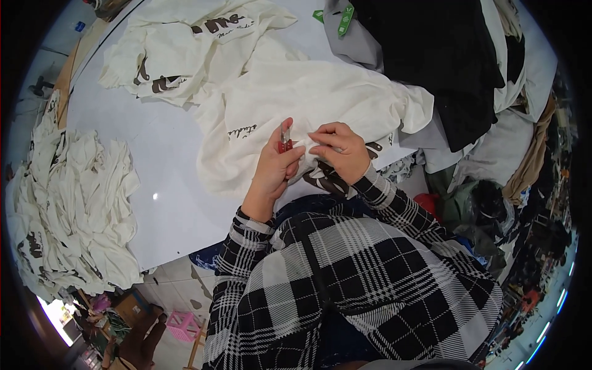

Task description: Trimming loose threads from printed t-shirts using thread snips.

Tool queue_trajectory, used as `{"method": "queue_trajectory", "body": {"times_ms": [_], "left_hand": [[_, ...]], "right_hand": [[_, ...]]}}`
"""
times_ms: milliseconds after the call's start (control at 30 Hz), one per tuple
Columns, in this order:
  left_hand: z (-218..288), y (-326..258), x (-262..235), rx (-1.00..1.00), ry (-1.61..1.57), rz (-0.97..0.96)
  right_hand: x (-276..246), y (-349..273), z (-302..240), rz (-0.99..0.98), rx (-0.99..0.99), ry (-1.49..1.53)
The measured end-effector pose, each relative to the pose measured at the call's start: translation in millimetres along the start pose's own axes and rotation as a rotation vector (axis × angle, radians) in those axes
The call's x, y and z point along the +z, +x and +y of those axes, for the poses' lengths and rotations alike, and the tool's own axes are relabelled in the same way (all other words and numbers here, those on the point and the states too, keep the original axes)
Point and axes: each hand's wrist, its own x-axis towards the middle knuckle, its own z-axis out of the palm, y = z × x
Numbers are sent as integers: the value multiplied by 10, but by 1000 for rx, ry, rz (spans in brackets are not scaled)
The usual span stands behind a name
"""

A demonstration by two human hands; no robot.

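A cream printed garment (320, 86), likely a shirt, lies spread on the white table in front of me. My left hand (275, 161) is closed around small red-handled thread snips (285, 145), their metal end pointing up along the index finger. Just to the right, above the cloth, my right hand (346, 153) has its thumb and fingers drawn together in a pinch. Whatever sits between those fingertips is too small to make out. The two hands are close but apart. Dark print shows on the cloth below my right hand.
More cream printed garments (179, 55) lie crumpled at the far left of the white table (166, 179). A big cream pile (80, 209) hangs at the left edge. Black cloth (431, 55) and grey pieces cover the right. Green tags (345, 20) lie at the back. A pink stool (184, 325) stands on the floor.
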Motion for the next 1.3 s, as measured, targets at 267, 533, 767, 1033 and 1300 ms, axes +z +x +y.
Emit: {"method": "queue_trajectory", "body": {"times_ms": [267,533,767,1033,1300], "left_hand": [[44,-61,92,66,192,-2],[43,-27,9,-84,-45,66],[6,-23,-107,-57,230,150],[247,-455,202,610,1581,112],[217,-390,305,518,1797,101]], "right_hand": [[65,-11,-65,114,-231,-205],[114,-53,48,78,138,233],[98,-24,26,-44,398,369],[137,-18,107,2,391,356],[171,-28,62,8,362,260]]}}
